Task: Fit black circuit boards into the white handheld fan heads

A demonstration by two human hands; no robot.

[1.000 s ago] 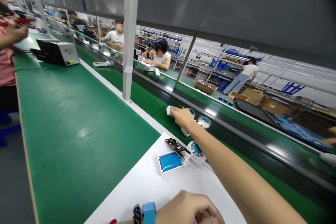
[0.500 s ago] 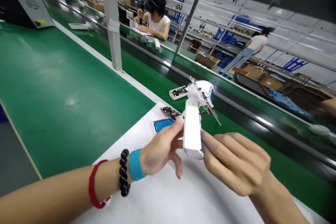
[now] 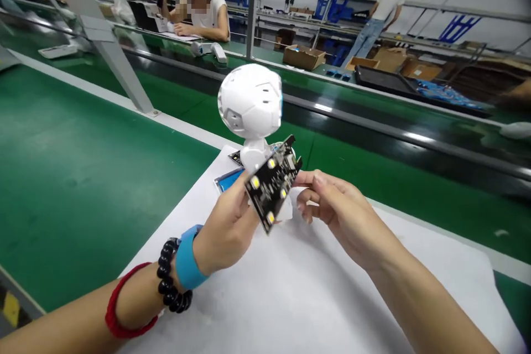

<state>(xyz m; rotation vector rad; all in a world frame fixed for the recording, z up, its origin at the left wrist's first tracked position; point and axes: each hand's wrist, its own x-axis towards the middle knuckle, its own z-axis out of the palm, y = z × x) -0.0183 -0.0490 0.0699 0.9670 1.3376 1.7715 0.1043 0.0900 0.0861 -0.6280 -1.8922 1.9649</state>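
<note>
A white round-headed device [image 3: 250,100] is held off the table at the middle of the frame, its domed end up and its handle end down between the hands. Its long axis runs close to upright in the picture. The smooth shell of the dome faces the camera, while a sliver of blue at its right edge shows that the blue side is turned to the right of the frame. Below the dome a short neck leads to the handle, mostly hidden by a black circuit board [image 3: 271,188].

The board is tilted, its component side with four yellow LEDs towards the camera. Its long axis slants from lower left to upper right, the notched narrow end pointing to the upper right.

The left hand [image 3: 228,227] is closed around the handle, its thumb beside the board's lower-left end. The right hand [image 3: 336,210] has its fingers curled, the index fingertip reaching to the board's right edge; whether it grips or merely touches something there, I cannot tell.

Just behind the left hand, a blue battery [image 3: 229,180] and a second circuit board [image 3: 235,157], partly hidden, show at the upper corner of a white paper sheet [image 3: 290,298]. That sheet covers the lower middle of the frame, over the green tabletop [image 3: 83,188].
</note>
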